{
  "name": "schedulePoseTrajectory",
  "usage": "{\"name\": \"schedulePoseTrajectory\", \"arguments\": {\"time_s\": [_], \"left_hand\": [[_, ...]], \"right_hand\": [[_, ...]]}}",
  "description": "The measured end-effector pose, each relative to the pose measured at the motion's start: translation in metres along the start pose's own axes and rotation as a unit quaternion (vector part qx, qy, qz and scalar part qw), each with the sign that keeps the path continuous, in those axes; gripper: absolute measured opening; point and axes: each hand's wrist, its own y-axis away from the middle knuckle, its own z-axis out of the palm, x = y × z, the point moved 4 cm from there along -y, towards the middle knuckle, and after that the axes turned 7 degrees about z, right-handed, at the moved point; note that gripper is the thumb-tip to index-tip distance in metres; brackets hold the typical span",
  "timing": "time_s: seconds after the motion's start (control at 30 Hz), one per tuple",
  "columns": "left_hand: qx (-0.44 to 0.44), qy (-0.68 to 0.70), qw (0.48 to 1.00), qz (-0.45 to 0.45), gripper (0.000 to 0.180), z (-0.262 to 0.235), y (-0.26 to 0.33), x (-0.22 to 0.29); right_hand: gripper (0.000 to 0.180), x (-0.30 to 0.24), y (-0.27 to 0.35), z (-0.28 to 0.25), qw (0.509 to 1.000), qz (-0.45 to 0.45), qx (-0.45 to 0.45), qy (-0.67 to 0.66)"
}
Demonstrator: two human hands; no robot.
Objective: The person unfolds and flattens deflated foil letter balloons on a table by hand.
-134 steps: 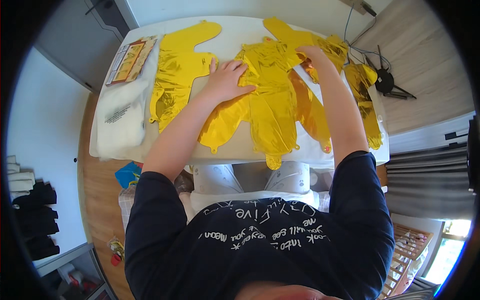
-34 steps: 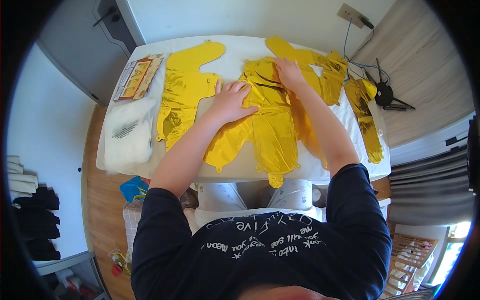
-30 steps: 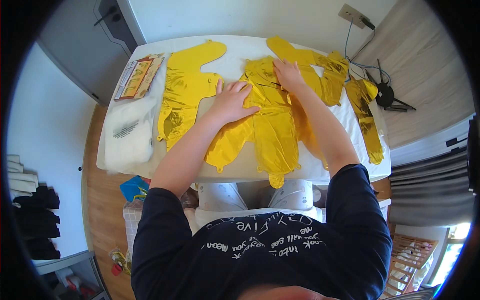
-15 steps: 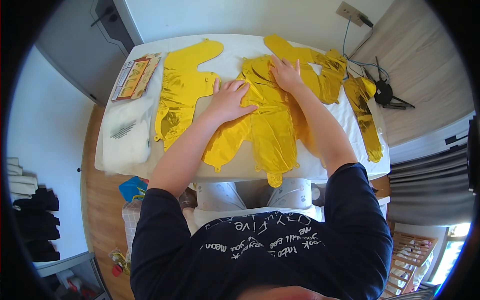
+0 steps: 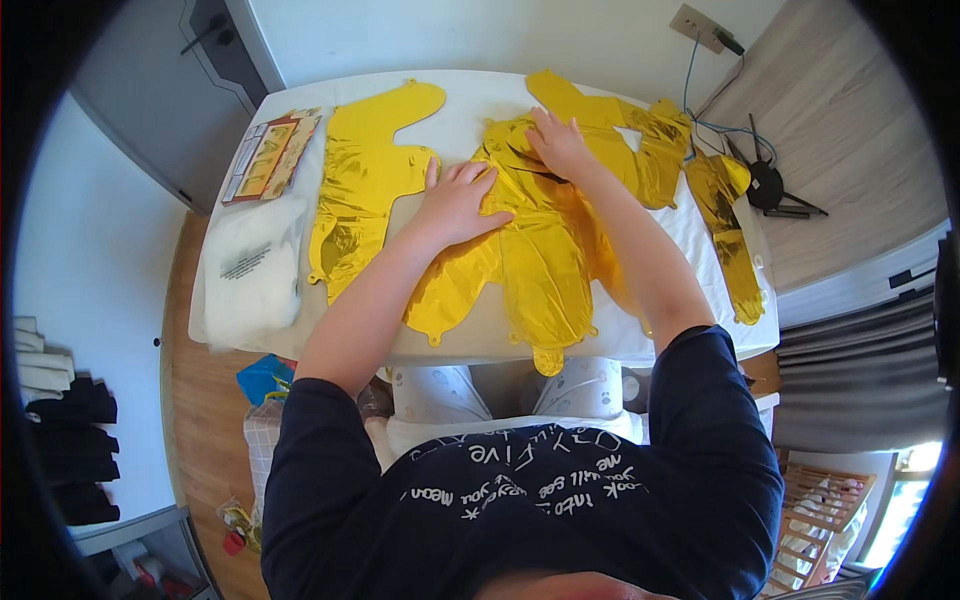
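Flat golden foil balloons lie spread over a white-covered table. Both hands rest on the middle foil balloon (image 5: 547,262), whose rounded lower end hangs over the near table edge. My left hand (image 5: 458,203) lies with fingers spread on its left side. Further up and to the right, my right hand (image 5: 561,147) presses on its top part, fingers out straight. Creases run through the foil between the hands. To the left lies another foil balloon (image 5: 362,175), letter-shaped with small tabs. A third foil balloon (image 5: 590,105) extends behind my right hand, and a narrow one (image 5: 735,250) lies far right.
At the table's left are a printed paper package (image 5: 272,158) and a clear plastic bag (image 5: 252,270). A black router (image 5: 768,185) with cables sits at the right edge by the wall. A blue bag (image 5: 265,378) is below the table on the left.
My right hand has slid slightly left across the foil, and the foil under it has bunched into darker folds. My left hand has stayed in place.
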Motion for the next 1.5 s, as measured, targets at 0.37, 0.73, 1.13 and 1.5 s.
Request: {"name": "schedulePoseTrajectory", "arguments": {"time_s": [0.37, 0.73, 1.13, 1.5], "left_hand": [[0.003, 0.012, 1.000, 0.006, 0.086, -0.001, -0.003, 0.004], [-0.014, 0.010, 1.000, -0.006, 0.087, 0.011, 0.005, -0.012], [-0.029, 0.006, 1.000, -0.010, 0.090, 0.002, 0.004, 0.011], [-0.035, 0.008, 0.999, -0.021, 0.090, -0.003, 0.007, 0.040]], "right_hand": [[0.069, -0.004, 0.011, 0.010, 0.998, -0.018, 0.003, 0.064], [0.047, 0.011, 0.046, -0.037, 0.943, 0.059, 0.080, -0.318], [0.047, 0.076, 0.284, -0.126, 0.932, 0.354, -0.040, -0.069], [0.034, 0.086, 0.306, -0.139, 0.943, 0.295, -0.112, -0.104]]}}
